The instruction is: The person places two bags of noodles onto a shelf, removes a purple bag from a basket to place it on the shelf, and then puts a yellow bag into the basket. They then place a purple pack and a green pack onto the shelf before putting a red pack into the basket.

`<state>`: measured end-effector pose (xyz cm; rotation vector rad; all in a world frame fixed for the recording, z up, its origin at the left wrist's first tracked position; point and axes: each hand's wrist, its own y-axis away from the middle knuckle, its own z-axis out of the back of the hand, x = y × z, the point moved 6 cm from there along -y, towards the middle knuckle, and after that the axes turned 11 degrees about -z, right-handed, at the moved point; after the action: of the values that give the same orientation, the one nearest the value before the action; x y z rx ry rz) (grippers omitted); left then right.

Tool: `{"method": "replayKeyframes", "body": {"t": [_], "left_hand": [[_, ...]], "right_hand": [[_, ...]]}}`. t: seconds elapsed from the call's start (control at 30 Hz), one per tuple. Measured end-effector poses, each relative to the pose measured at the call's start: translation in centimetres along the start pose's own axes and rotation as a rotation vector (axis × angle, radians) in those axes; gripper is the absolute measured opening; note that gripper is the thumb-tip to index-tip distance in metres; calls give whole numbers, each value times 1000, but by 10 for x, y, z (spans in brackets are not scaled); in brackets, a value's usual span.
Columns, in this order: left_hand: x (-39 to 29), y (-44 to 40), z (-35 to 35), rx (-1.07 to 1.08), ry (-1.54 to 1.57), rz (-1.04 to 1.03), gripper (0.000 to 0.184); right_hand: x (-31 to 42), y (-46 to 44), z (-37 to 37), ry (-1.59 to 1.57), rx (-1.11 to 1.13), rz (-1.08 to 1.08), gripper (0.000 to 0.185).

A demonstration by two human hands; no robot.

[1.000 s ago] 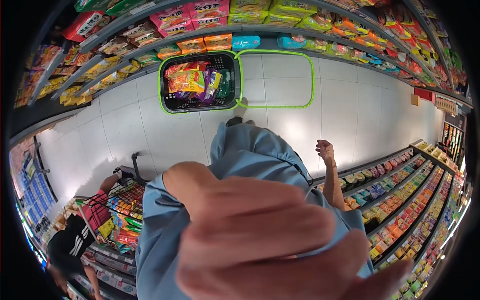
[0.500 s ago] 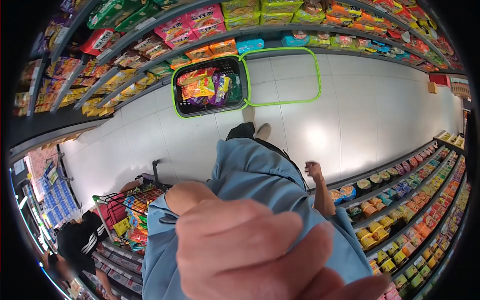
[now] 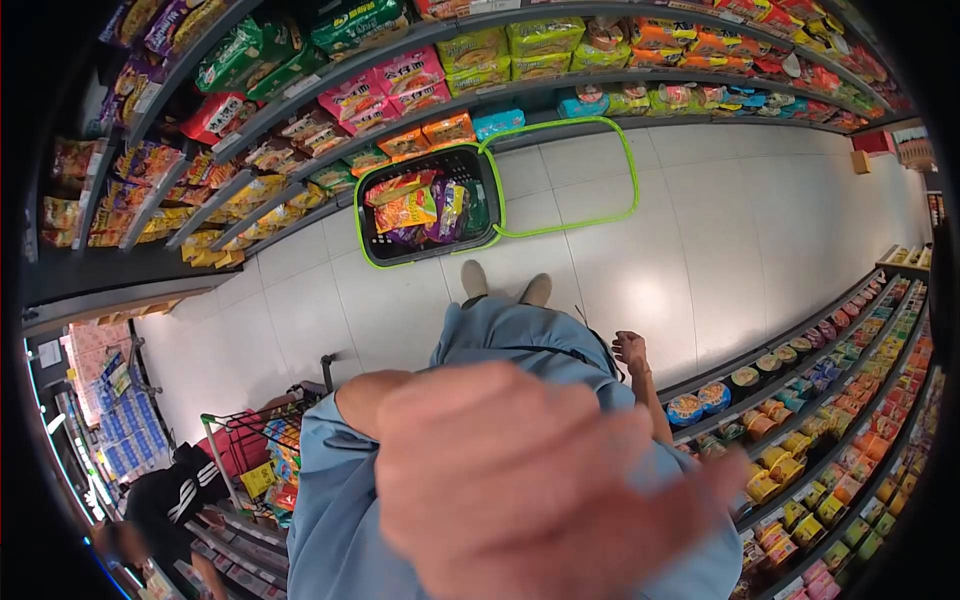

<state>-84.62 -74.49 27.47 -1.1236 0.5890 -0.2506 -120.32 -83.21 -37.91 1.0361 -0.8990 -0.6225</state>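
Note:
My left hand (image 3: 510, 470) is raised very close to the camera, in front of my blue top. It is smeared by motion, so I cannot make out whether its fingers are closed or hold anything. Low at my right side hangs my right hand (image 3: 630, 350), its fingers loosely apart with nothing visible in them. Ahead of my feet, a black shopping basket (image 3: 372, 240) with a green rim stands on the floor. Red, yellow and purple snack packets (image 3: 408, 209) lie inside it. The basket's green handle (image 3: 634, 170) is folded down to the right, and neither hand touches it.
Shelves of packaged noodles (image 3: 470, 55) curve along the far side. On the right, another shelf (image 3: 800, 440) holds rows of cups and tubs. At the lower left are a wire cart (image 3: 235, 430) full of packets and a person in black (image 3: 165, 500). Pale floor tiles (image 3: 720, 220) run between the shelves.
My view has shifted, and the basket appears slightly lower. Both shoes now show side by side near it. My left hand has moved slightly up and is more blurred. My right hand still hangs at my side.

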Motion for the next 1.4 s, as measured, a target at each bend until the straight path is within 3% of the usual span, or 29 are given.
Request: {"method": "replayKeyframes", "body": {"t": [0.1,0.17,0.27,0.4,0.47,0.53,0.6,0.63,0.73,0.87,0.93,1.0,1.07,1.23,1.4], "left_hand": [[32,24,-11,112,82,-100,14],[53,50,-15,201,140,-1,11],[98,120,-22,367,233,228,13],[186,271,-9,627,-48,535,8],[223,375,18,716,-172,935,8],[237,485,56,779,-332,1106,17],[230,609,101,795,-261,1097,23],[216,654,131,682,-268,1402,26],[166,697,184,631,-196,1910,31],[161,710,210,694,-192,2031,33],[172,720,207,236,-62,2188,31],[206,713,188,239,69,2115,30],[238,652,168,237,48,2055,26],[299,606,138,262,219,1827,24],[311,601,143,225,213,1854,24]], "right_hand": [[22,-4,-29,14,47,25,19],[32,-4,-34,58,61,59,19],[55,7,-56,102,62,90,20],[48,4,-61,197,74,66,28],[48,7,-65,192,60,56,28],[45,10,-67,182,68,64,29],[43,18,-73,170,73,71,29],[44,23,-75,166,52,64,29],[38,32,-84,130,20,69,29],[27,47,-102,87,-26,15,26],[22,54,-111,105,-31,55,21],[22,61,-119,156,-58,89,19],[27,60,-128,276,-107,126,18],[30,58,-135,121,-50,55,22],[53,51,-143,201,-40,60,30]]}}
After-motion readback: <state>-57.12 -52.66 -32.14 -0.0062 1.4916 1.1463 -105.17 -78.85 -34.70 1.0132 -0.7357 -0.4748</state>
